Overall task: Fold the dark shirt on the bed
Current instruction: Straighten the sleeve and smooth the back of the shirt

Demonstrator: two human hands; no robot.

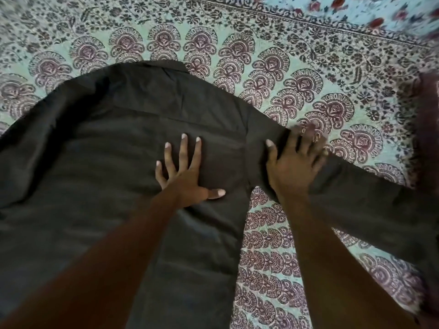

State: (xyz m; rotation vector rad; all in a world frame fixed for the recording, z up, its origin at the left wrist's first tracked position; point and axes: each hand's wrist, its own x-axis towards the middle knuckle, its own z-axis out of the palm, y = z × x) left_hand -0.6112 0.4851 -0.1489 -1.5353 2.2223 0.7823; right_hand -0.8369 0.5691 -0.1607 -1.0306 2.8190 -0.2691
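The dark shirt (114, 150) lies spread flat on the bed, collar (166, 66) at the far side, its body filling the left and middle of the view. Its right sleeve (370, 205) runs out to the right edge. My left hand (187, 172) presses flat on the shirt's body with the fingers spread. My right hand (294, 160) lies on the shoulder end of the right sleeve, fingers spread and blurred, their tips at the sleeve's far edge. Whether they curl under the cloth cannot be made out.
The bed is covered by a pale green bedspread (285, 74) printed with dark maroon motifs. A light blue floral cloth (380, 13) lies at the far right corner. A dark maroon fabric edge (427, 129) shows at the right border.
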